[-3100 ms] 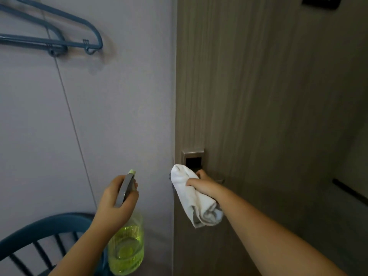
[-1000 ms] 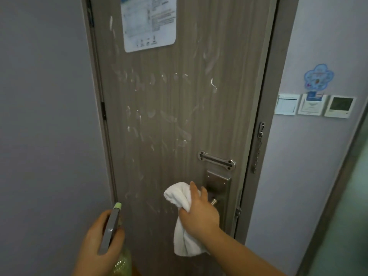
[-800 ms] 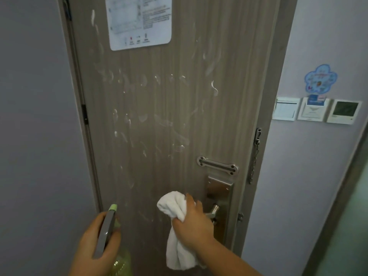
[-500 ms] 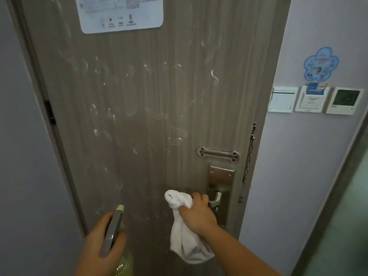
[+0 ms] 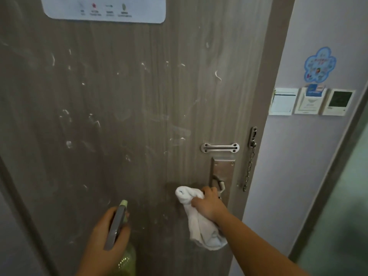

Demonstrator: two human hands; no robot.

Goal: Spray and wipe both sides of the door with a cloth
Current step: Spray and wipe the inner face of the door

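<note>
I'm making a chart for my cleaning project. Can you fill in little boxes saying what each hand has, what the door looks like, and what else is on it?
Left hand: holds the spray bottle, nozzle towards the door
Right hand: grips the white cloth at the door handle
Door: wood grain, covered in whitish streaks and smears
On the door: paper notice at the top, metal guard plate above the handle
Beside the door: chain, wall panels, blue sticker
</note>
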